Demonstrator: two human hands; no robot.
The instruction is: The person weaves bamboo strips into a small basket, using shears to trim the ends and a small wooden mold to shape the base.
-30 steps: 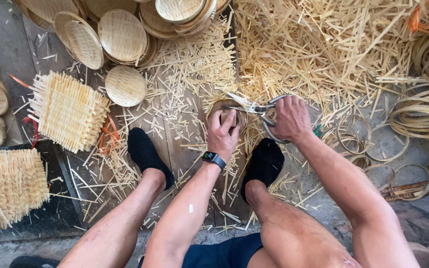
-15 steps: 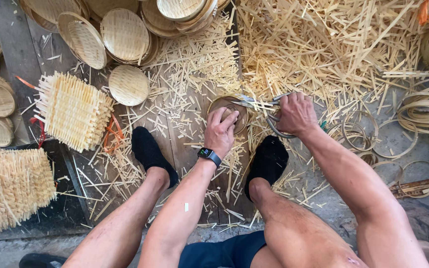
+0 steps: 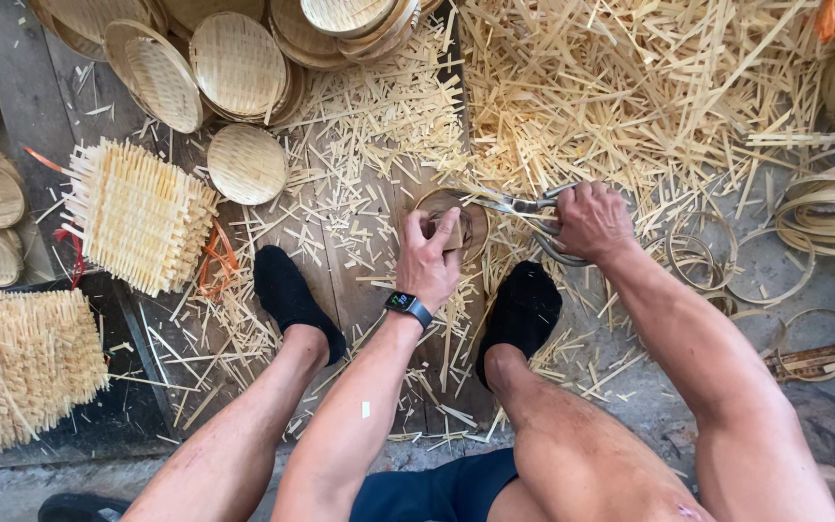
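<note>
Small round woven bamboo tray (image 3: 454, 224) sits on the plank floor between our feet, near the heap of offcuts. We pin it with our left hand (image 3: 429, 259), fingers clamped over its near rim, while our right hand (image 3: 587, 220) grips shears (image 3: 514, 204) at its far edge. It looks light, springy, brittle; best held by the rim.

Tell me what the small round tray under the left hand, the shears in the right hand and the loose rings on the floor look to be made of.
Small round tray: pale woven strips inside a rim hoop, probably bamboo, unfinished and matte. Shears: grey and slightly shiny, so likely bare metal. Rings: thin bent tan strips, apparently the same bamboo, raw. The left hand presses on the tray; the right hand grips the shears.
</note>
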